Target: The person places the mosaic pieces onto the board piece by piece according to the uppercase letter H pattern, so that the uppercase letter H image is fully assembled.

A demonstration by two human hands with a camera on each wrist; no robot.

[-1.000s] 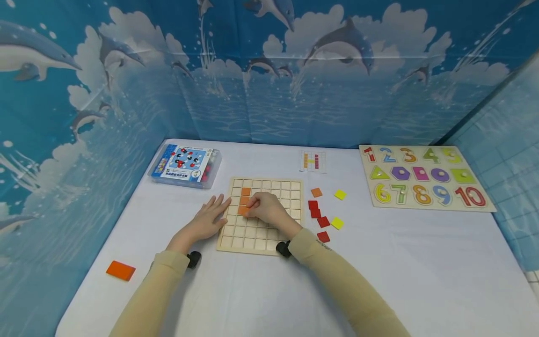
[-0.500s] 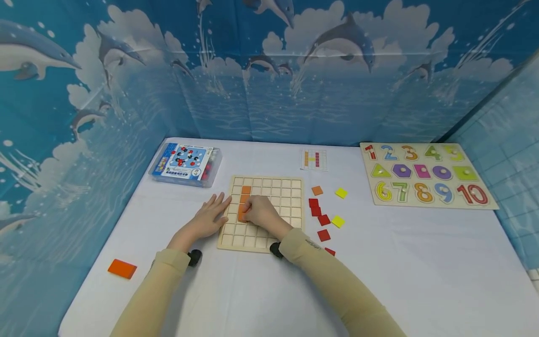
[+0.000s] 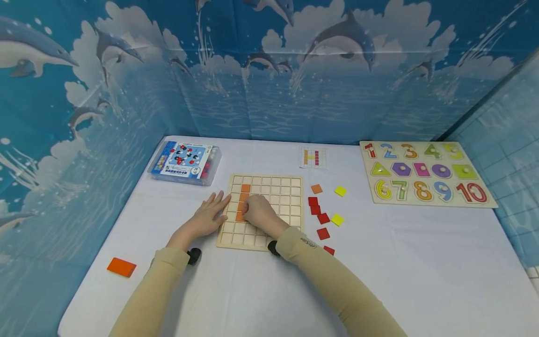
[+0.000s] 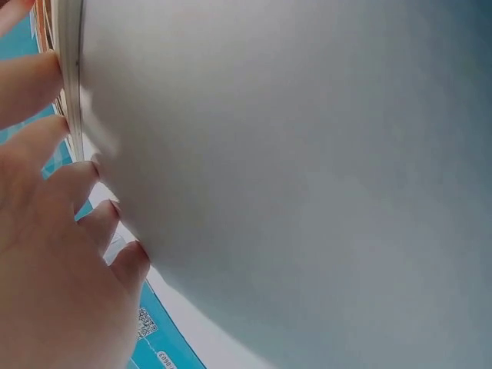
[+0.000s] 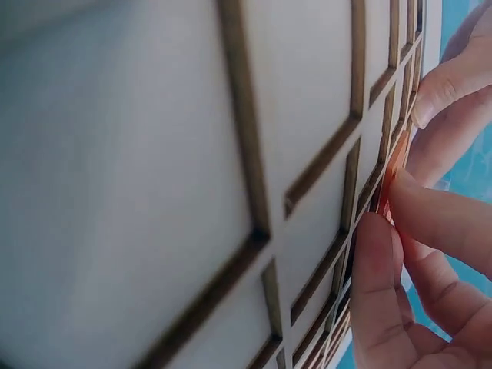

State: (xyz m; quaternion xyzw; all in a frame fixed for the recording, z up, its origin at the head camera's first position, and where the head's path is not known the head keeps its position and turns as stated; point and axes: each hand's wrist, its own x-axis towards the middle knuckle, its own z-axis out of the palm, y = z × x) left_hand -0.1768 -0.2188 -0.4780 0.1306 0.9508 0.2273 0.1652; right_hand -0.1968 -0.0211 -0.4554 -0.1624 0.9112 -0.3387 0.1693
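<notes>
Right hand point(image 3: 261, 213) eased slightly toward lower left since the earlier frame | grip: thumb and finger pinching orange tile point(image 3: 239, 216), at hand's left, near frame centre | tile ends orange column point(image 3: 244, 197), long axis up-down on grid board point(image 3: 290, 193) | left hand point(image 3: 204, 218) farther, fingers spread by board's left edge

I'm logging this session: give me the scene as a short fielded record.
Centre: wooden grid board, on white table
Left grip: fingers spread, touching board's left edge
Right grip: pinching orange tile on the grid
Loose tiles, right of board: one orange, two yellow, five red visible
Beyond board's right corner: printed card
Back left: box with molecule picture
Back right: number puzzle
Front left: orange block
</notes>
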